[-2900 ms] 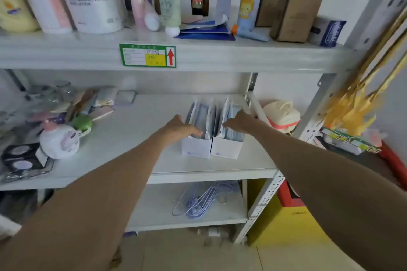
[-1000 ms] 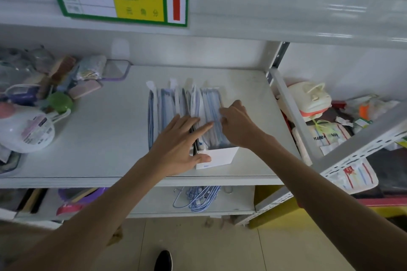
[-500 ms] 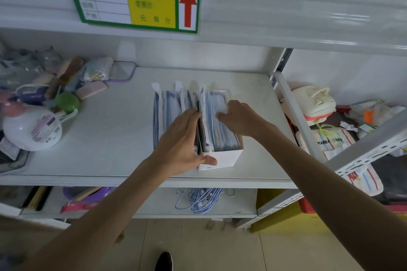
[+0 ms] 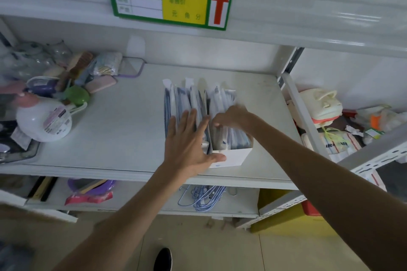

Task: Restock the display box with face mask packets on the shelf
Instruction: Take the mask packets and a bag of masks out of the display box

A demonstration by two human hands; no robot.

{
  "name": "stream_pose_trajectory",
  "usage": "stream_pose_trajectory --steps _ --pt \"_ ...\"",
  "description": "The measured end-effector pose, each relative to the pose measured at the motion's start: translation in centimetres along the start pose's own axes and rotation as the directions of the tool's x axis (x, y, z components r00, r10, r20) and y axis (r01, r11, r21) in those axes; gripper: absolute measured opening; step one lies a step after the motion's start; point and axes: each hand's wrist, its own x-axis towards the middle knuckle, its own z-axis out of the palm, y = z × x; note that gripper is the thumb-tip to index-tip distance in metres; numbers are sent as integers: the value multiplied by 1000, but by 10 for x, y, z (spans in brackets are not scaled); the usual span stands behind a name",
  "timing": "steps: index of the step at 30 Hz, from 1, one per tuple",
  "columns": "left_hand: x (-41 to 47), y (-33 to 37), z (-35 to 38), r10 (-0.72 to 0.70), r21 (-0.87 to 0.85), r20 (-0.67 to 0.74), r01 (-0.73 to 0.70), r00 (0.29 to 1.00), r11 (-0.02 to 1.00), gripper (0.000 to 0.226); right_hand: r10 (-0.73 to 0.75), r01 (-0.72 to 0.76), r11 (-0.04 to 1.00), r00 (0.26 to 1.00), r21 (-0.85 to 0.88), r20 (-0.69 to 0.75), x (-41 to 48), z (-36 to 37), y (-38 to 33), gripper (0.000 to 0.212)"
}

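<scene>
- The white display box (image 4: 229, 157) stands near the front edge of the middle shelf (image 4: 123, 134), packed with upright blue-and-white face mask packets (image 4: 222, 101).
- Your left hand (image 4: 187, 143) lies flat with fingers spread over the left row of packets, thumb touching the box front.
- Your right hand (image 4: 231, 116) has its fingers curled, pinching the top of a packet in the right row.
- Your left hand covers the box's left half, and the packet print is too blurred to read.
</scene>
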Motion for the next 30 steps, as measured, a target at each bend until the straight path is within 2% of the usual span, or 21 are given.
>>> stream_pose_trajectory --steps 1,3,8,9,12,15,18,20,21,22,23,24,25,26,27,28,29,30 --pt "0 0 0 -1 -4 -6 1 1000 1000 114 6 -6 1000 1000 -24 -2 -1 5 -3 106" --pt "0 -1 2 -5 -7 -3 5 1000 1000 113 34 -34 999 999 38 0 2 14 -8 120" --pt "0 -4 4 -8 -18 -23 7 1000 1000 114 107 -66 950 987 304 -120 6 16 -4 108" --pt "0 -4 4 -6 -22 -33 5 999 1000 114 116 -71 937 987 341 -113 4 10 -2 102" --pt "0 -5 2 2 -28 -49 -3 999 1000 113 80 -32 889 993 456 -86 -8 -18 4 61" --pt "2 -5 -1 -5 -43 -20 5 1000 999 117 38 53 842 987 537 -158 -26 -60 6 39" --pt "4 -6 -7 33 -54 57 -30 998 998 140 -29 179 762 970 622 -243 -42 -94 14 30" --pt "2 -19 -25 11 -196 66 3 998 981 159 -168 277 621 961 733 -220 -50 -100 8 18" --pt "0 -28 -37 -59 -357 17 61 998 932 161 -247 312 520 946 795 -210 -54 -97 -1 11" --pt "-1 -42 -50 -150 -572 -44 98 988 814 153 -320 331 405 925 852 -206 -53 -91 -13 10" --pt "-2 -58 -61 -256 -780 -117 71 960 622 130 -391 333 309 898 891 -201 -52 -84 -27 11" --pt "-4 -77 -71 -381 -926 -148 6 913 376 96 -447 320 255 876 912 -182 -47 -72 -45 11" --pt "-4 -98 -79 -479 -992 -89 -34 873 123 68 -489 291 258 862 921 -135 -44 -58 -64 6" --pt "-5 -116 -86 -520 -994 49 -8 853 -106 51 -507 241 301 860 923 -59 -39 -40 -84 3" --pt "-5 -130 -88 -479 -960 187 58 858 -273 49 -492 181 357 870 916 20 -35 -18 -104 12" --pt "-8 -140 -90 -422 -931 271 123 865 -345 53 -457 123 418 884 900 92 -27 5 -123 26" --pt "-11 -147 -90 -407 -927 308 174 860 -333 52 -436 65 460 885 886 161 -23 28 -139 42" --pt "-15 -152 -85 -447 -935 332 229 831 -270 45 -435 6 476 871 880 229 -18 48 -151 58"
